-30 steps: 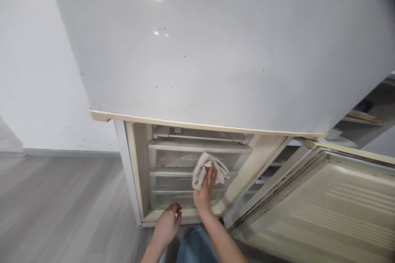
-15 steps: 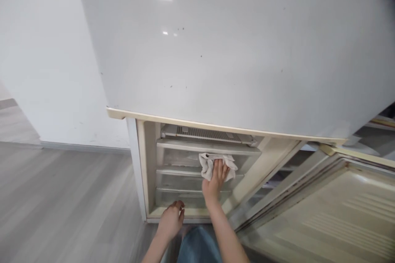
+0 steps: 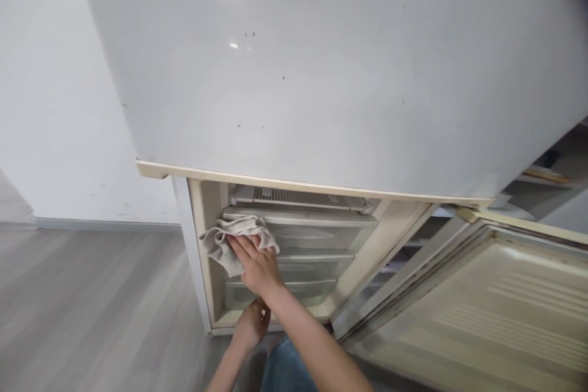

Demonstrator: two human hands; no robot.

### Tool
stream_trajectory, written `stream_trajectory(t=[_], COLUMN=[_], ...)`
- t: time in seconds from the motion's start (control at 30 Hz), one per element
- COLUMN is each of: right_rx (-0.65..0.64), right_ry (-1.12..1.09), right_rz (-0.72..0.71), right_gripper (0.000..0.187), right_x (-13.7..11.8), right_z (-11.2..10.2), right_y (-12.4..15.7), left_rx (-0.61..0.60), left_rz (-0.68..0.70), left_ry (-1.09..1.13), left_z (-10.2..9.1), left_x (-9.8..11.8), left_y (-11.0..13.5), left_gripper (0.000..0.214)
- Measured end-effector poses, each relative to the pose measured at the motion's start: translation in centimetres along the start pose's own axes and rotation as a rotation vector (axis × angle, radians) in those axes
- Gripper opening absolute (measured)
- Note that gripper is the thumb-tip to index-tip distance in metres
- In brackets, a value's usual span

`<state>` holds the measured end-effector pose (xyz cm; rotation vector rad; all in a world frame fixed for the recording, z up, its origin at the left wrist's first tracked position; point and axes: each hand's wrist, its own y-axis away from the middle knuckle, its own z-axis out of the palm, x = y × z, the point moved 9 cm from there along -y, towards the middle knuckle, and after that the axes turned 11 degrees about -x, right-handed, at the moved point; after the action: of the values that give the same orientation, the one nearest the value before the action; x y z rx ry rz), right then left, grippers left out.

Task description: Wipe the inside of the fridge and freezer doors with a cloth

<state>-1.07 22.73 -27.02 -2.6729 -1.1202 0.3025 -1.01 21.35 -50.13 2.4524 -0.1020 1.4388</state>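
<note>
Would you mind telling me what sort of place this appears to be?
Probably a room in a home, perhaps a kitchen: it has a refrigerator with its lower door open, grey wood-look flooring and a plain white wall.

With our right hand we hold a pale cloth at the left end of the clear drawers; our left hand curls below, and the door stands open.

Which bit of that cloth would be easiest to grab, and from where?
Probably the loose left edge of the cloth, pinched from the picture's left: its rumpled folds spread out uncovered there, while the right hand lies over its lower right part.
</note>
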Motion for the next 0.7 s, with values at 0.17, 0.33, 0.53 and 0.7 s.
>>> stream_trajectory(t=[0.17, 0.33, 0.53, 0.7], right_rx=[0.128, 0.327, 0.524, 0.697], right_ry=[0.062, 0.123, 0.268, 0.12], right_rz=[0.018, 0.193, 0.289, 0.335], right_gripper=[0.073, 0.066, 0.061, 0.057], right_x=[2.0, 7.3, 14.6, 18.8], right_z=[-3.7, -5.7, -8.7, -10.2], right_y=[1.2, 4.5, 10.3, 15.2], left_rx=[-0.04, -0.032, 0.014, -0.013], left_rz=[0.036, 0.026, 0.081, 0.096], left_ry=[-0.072, 0.007, 0.262, 0.6], left_z=[-0.2, -0.5, -1.6, -2.4], left_x=[0.4, 1.2, 2.6, 2.8], left_y=[-0.1, -0.3, -0.4, -0.5], left_gripper=[0.025, 0.026, 0.043, 0.064])
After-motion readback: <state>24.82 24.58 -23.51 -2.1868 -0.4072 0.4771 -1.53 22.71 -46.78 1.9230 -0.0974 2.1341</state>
